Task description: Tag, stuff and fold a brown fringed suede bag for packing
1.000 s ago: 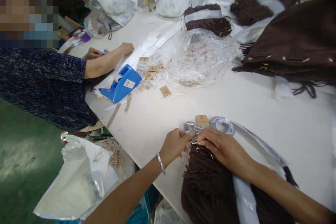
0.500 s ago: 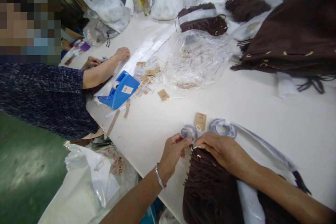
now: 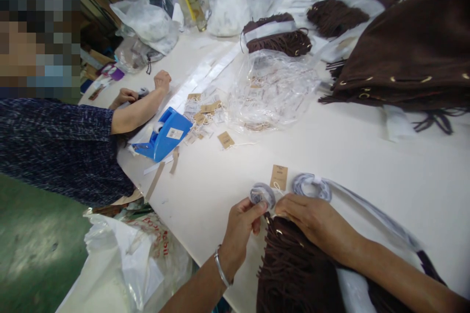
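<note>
A dark brown fringed bag point(image 3: 297, 264) with gold eyelets lies at the table's front edge. Beside its top corner, my left hand point(image 3: 242, 222) pinches a small coil of plastic-wrapped strap point(image 3: 262, 194) between thumb and fingers. My right hand point(image 3: 312, 215) rests at the bag's eyelet edge with its fingers closed together; what is between them is hidden. Just past those fingertips lies a brown card tag point(image 3: 279, 176) with a white string loop. A second wrapped strap coil point(image 3: 312, 187) sits right of the tag, its length running toward the bag's far side.
A blue tape dispenser point(image 3: 163, 134) stands left, near a co-worker's arm point(image 3: 139, 110). Loose card tags point(image 3: 210, 107) and a clear plastic bag point(image 3: 273, 90) lie mid-table. More brown bags point(image 3: 407, 54) are at right. A white sack point(image 3: 121, 264) stands below the table edge.
The whole view has shifted slightly, so things sit a little lower in it. My hands keep nearly the same hold at the bag's corner. The co-worker's fingers look more curled.
</note>
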{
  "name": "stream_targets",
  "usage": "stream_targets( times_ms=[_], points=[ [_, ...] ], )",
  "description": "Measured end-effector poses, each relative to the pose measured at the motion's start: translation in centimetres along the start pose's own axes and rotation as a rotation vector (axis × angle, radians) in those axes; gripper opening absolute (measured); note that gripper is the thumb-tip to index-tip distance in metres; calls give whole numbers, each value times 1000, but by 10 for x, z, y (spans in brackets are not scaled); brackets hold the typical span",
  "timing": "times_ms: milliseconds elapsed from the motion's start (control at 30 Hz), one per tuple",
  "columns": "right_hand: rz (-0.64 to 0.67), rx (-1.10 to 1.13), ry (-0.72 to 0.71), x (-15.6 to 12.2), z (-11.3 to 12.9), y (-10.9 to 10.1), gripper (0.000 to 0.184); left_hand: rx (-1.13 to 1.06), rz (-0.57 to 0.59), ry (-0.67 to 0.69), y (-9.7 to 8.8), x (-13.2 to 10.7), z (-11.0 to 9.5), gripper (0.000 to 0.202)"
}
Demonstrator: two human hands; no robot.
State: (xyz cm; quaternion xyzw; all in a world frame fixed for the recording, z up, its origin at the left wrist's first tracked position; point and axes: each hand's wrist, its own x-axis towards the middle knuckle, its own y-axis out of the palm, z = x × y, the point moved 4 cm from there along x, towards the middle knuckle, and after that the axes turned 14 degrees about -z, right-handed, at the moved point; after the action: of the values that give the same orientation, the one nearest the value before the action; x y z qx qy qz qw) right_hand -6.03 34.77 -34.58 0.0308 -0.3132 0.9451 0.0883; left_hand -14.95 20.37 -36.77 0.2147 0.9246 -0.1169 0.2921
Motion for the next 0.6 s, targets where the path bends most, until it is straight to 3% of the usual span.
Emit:
stream_targets(
  times_ms=[600],
  points=[
    [42,-32,-39,2,-4,9,24,-15,-5,-30,0,-1,3,25]
  ],
)
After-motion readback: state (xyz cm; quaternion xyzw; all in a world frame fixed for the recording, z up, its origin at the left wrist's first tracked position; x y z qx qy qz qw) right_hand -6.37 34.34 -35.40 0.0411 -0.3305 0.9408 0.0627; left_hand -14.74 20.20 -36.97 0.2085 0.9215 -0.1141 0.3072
